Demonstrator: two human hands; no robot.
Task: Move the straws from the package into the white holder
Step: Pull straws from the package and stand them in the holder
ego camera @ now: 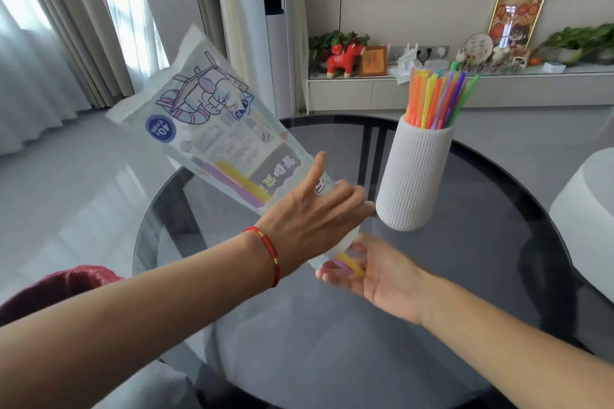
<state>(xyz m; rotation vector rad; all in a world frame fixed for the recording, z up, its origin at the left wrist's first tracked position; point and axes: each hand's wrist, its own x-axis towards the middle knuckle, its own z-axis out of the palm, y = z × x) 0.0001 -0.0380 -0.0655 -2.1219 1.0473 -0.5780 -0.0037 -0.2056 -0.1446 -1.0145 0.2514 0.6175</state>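
Observation:
My left hand [312,212] grips a clear printed straw package [212,123] near its lower, open end and holds it tilted, mouth down toward the right. A few yellow and purple straws [347,264] stick out of that mouth. My right hand [372,276] lies palm up just under them, fingers spread, with the straw tips touching its fingers. The ribbed white holder [415,173] stands upright on the round dark glass table [465,309], to the right of the package. Several coloured straws [438,100] stand in it.
A white rounded object [588,209] sits at the table's right edge. Beyond the table a low white cabinet [365,90] carries plants, a red horse figure and frames. Curtains hang at the left. Red cloth [66,285] lies at the lower left.

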